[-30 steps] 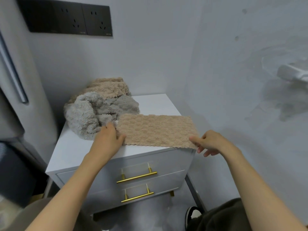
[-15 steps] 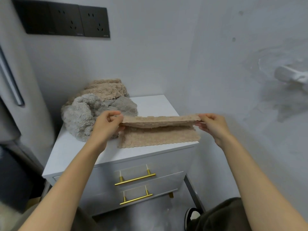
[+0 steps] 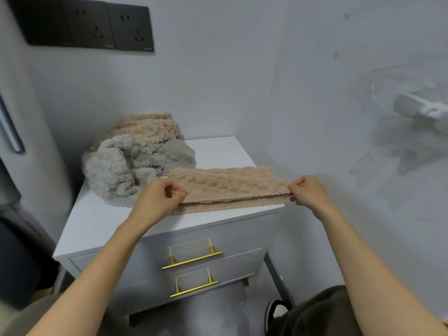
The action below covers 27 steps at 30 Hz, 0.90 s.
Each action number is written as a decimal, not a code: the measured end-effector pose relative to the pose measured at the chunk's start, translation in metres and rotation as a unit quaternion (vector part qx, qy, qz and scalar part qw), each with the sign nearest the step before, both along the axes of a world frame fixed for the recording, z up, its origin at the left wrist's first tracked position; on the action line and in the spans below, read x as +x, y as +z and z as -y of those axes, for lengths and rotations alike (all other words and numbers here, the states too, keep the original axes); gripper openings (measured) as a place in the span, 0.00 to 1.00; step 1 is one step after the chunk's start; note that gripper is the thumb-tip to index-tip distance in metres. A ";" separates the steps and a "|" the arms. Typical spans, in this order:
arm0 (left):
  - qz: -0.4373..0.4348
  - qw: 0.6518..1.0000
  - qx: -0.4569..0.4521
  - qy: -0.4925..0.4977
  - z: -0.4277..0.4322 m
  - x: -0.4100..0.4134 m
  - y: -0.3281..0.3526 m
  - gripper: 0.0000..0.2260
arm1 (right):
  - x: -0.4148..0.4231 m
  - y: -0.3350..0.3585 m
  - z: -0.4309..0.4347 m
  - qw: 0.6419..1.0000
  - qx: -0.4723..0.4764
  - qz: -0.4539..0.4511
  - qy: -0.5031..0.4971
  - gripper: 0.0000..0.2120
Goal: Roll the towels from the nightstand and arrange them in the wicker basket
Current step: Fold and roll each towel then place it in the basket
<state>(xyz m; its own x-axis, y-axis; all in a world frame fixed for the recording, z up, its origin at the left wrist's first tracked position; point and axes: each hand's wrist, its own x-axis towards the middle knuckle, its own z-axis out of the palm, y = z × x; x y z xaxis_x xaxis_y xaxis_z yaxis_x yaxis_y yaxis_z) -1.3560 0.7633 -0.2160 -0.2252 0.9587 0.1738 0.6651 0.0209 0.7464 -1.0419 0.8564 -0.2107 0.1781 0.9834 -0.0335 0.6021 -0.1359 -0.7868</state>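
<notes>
White nightstand [image 3: 218,151] in a grey corner: beige towel [image 3: 228,185] folded lengthwise along its front edge, left hand [image 3: 157,200] and right hand [image 3: 308,192] each pinching an end; heap of towels [image 3: 126,170] at back-left corner waiting, nothing rolled, basket out of view, so task looks barely begun.

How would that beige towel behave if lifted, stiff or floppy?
Probably floppy: the beige towel lies doubled over in a soft fold between the left hand and right hand. Likely light, since fingertip pinches hold it. Its fluffy pile probably grips rather than slips.
</notes>
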 end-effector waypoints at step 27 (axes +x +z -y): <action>-0.142 0.987 -0.066 -0.030 0.006 -0.007 -0.005 0.06 | -0.011 -0.010 0.000 0.995 -0.066 -0.067 0.028 0.05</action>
